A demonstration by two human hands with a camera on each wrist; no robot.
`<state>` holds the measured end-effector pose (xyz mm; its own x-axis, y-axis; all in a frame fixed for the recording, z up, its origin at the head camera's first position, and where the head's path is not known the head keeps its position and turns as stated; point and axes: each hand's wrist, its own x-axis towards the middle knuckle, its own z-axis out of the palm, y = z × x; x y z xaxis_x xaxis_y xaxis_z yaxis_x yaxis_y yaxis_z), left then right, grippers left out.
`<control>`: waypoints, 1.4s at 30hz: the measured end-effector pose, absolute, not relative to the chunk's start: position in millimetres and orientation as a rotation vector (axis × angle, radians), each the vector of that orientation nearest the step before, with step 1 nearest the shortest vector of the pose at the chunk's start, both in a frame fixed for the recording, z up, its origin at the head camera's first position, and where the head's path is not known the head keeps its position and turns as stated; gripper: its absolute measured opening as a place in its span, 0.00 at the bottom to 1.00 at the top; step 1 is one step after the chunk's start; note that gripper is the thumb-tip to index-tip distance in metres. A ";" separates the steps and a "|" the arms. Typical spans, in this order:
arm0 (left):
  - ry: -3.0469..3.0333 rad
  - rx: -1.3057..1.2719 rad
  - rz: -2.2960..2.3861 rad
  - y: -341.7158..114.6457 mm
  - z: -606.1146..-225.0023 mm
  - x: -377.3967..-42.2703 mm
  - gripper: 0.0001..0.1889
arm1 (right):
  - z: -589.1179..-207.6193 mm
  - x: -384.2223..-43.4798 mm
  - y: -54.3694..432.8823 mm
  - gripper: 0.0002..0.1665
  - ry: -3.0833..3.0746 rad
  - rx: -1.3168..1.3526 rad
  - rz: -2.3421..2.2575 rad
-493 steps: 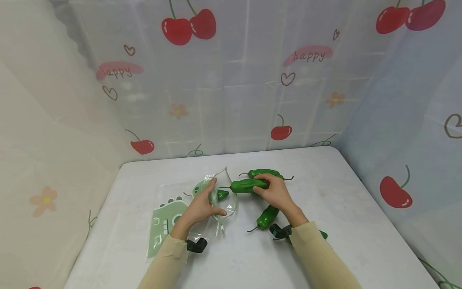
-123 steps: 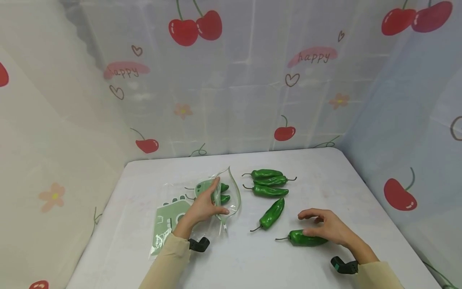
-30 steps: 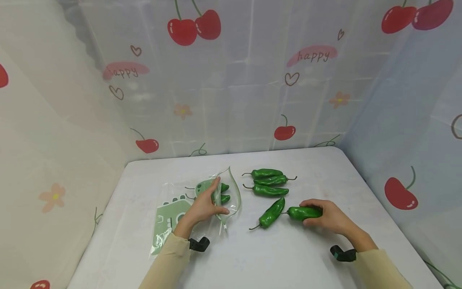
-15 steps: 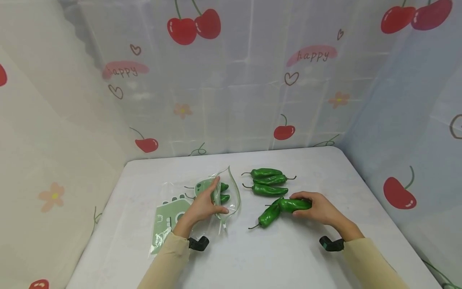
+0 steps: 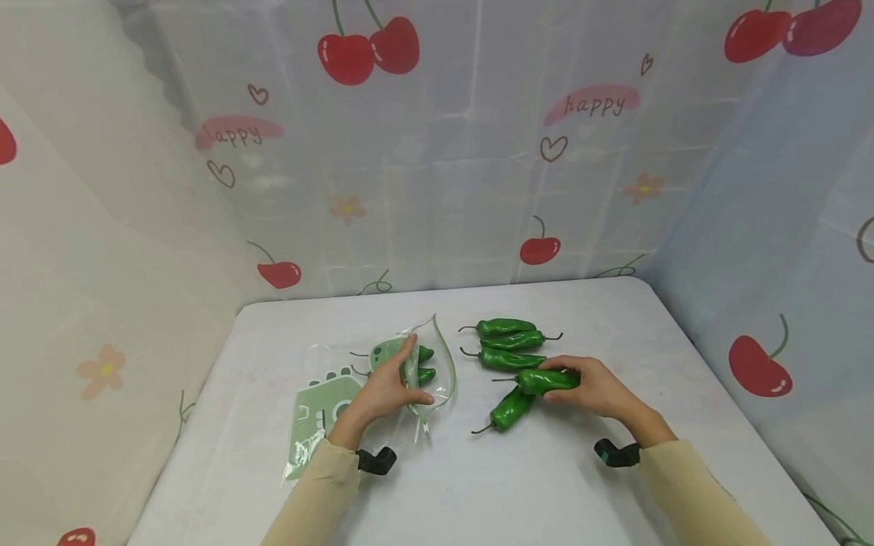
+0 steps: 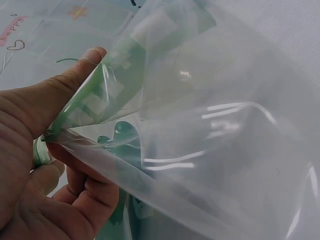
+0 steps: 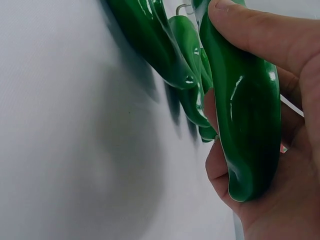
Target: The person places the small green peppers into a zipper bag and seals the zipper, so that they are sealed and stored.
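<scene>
My left hand (image 5: 382,390) holds the mouth of a clear plastic zip bag (image 5: 314,436) apart, its fingers curled at the rim in the left wrist view. Inside the bag lie two green peppers, an upper pepper (image 5: 426,354) and a lower pepper (image 5: 426,375), partly behind the hand. With thumb and fingers, my right hand (image 5: 590,388) grips another green pepper (image 7: 245,110) near its blunt end, raised off the table with the stem pointing left. Beneath it, a slanted pepper (image 5: 508,411) lies on the white cloth.
Behind the held pepper, three peppers lie side by side: a far pepper (image 5: 504,327), a middle pepper (image 5: 514,340) and a near pepper (image 5: 510,359). A printed curtain (image 5: 464,189) stands behind the white table (image 5: 471,493). Each wrist wears a black camera.
The right hand has taken up the pepper from the table's lower right and carried it left and away, over the slanted one. Since the oldest frame, a second pepper shows in the bag.
</scene>
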<state>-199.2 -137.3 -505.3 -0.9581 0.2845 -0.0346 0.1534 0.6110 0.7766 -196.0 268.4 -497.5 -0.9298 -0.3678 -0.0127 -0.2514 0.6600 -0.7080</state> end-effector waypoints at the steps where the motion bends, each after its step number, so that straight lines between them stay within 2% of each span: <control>1: 2.679 0.365 1.267 -137.5 -505.7 -199.1 0.66 | -497.6 -196.4 267.4 0.29 2.718 -0.516 -1.130; 19: 2.686 0.366 1.269 -137.4 -507.3 -198.4 0.66 | -491.8 -202.5 237.8 0.29 2.723 -0.576 -1.154; 42: 2.671 0.352 1.294 -137.4 -506.9 -196.5 0.66 | -496.5 -207.5 213.5 0.29 2.706 -0.510 -1.306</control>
